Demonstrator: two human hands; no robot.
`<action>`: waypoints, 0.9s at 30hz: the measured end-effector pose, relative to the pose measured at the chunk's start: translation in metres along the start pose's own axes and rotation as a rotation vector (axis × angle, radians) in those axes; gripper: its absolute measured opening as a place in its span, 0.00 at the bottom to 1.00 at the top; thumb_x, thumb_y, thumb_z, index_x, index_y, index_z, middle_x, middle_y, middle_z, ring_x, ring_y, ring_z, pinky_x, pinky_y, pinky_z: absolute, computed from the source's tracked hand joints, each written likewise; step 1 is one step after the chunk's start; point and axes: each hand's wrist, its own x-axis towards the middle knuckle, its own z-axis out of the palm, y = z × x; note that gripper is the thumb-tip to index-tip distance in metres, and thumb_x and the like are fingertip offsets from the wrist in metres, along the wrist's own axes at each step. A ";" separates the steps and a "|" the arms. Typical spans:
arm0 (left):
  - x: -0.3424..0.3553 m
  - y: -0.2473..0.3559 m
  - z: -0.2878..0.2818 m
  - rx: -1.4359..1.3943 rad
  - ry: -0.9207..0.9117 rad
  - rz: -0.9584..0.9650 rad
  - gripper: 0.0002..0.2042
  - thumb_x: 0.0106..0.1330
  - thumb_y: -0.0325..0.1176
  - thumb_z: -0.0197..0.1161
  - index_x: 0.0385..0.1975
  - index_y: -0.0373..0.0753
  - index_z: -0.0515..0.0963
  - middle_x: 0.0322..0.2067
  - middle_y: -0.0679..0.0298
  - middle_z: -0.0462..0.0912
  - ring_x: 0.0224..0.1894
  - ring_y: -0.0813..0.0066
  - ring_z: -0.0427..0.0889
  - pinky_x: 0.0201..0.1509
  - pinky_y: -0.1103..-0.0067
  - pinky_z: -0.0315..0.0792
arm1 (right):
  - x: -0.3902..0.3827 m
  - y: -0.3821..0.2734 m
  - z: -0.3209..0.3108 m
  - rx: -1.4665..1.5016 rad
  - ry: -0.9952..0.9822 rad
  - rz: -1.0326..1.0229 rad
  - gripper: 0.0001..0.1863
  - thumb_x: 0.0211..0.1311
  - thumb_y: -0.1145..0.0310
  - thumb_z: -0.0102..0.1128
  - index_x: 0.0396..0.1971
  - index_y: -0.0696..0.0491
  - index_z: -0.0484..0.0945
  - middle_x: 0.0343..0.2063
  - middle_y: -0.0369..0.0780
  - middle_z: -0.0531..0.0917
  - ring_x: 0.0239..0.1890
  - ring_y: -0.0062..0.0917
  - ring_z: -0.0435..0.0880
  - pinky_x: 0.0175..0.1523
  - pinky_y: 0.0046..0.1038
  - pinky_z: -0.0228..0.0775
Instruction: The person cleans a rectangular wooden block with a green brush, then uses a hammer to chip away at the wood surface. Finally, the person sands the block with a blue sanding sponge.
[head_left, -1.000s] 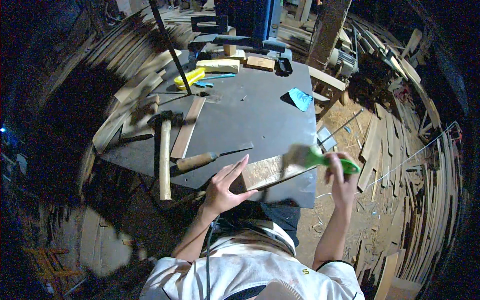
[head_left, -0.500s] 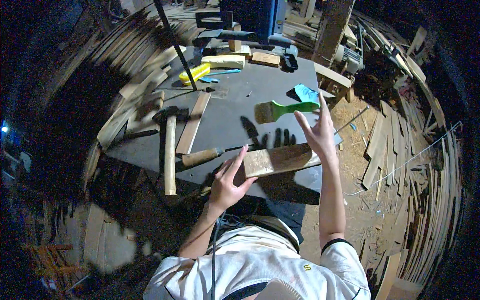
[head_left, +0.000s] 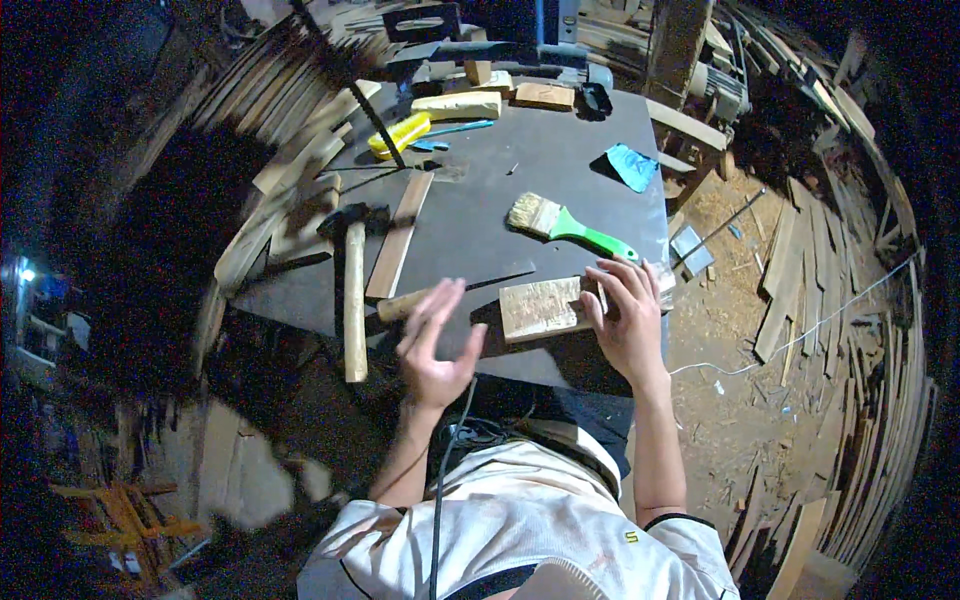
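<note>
A light wooden block [head_left: 538,310] with a rough top lies near the front right of the grey table [head_left: 530,170]. My right hand [head_left: 630,310] grips its right part from above, fingers curled over it. My left hand [head_left: 435,355] is raised open just left of the block, holding nothing, in front of a chisel [head_left: 398,308] with a wooden handle. A wide paintbrush [head_left: 582,234] with a green handle lies behind the block. A hammer [head_left: 355,300] with a pale handle lies at the left, next to a thin wooden strip [head_left: 400,232].
A yellow brush [head_left: 400,135], a dark saw blade [head_left: 385,135], small wood pieces [head_left: 545,96] and a blue scrap [head_left: 630,167] are toward the back. A motor [head_left: 722,90] sits beyond the table. Stacked planks [head_left: 800,260] and a white cable [head_left: 815,330] lie on the right.
The green brush has left my right hand and lies on the table. My right hand has moved down onto the block. My left hand has let go of the block and moved left.
</note>
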 end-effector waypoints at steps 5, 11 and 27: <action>0.013 -0.021 -0.051 0.369 -0.235 -0.102 0.28 0.58 0.32 0.76 0.61 0.36 0.80 0.65 0.51 0.80 0.71 0.51 0.75 0.77 0.61 0.63 | 0.000 0.002 -0.001 0.036 -0.003 -0.005 0.17 0.65 0.64 0.70 0.53 0.50 0.84 0.54 0.42 0.84 0.64 0.40 0.78 0.77 0.48 0.58; 0.012 -0.044 -0.058 0.430 -0.246 -0.086 0.22 0.58 0.28 0.76 0.53 0.36 0.84 0.49 0.53 0.84 0.58 0.53 0.79 0.67 0.62 0.70 | 0.002 0.000 -0.002 0.047 0.028 -0.029 0.16 0.65 0.64 0.70 0.51 0.51 0.85 0.52 0.42 0.84 0.63 0.38 0.79 0.77 0.46 0.59; 0.017 -0.047 -0.017 0.497 -0.035 -0.148 0.20 0.52 0.40 0.83 0.42 0.38 0.87 0.40 0.58 0.81 0.45 0.55 0.78 0.54 0.62 0.73 | -0.001 0.006 -0.008 0.096 -0.010 -0.037 0.18 0.65 0.64 0.70 0.53 0.51 0.83 0.55 0.41 0.83 0.65 0.38 0.77 0.77 0.47 0.59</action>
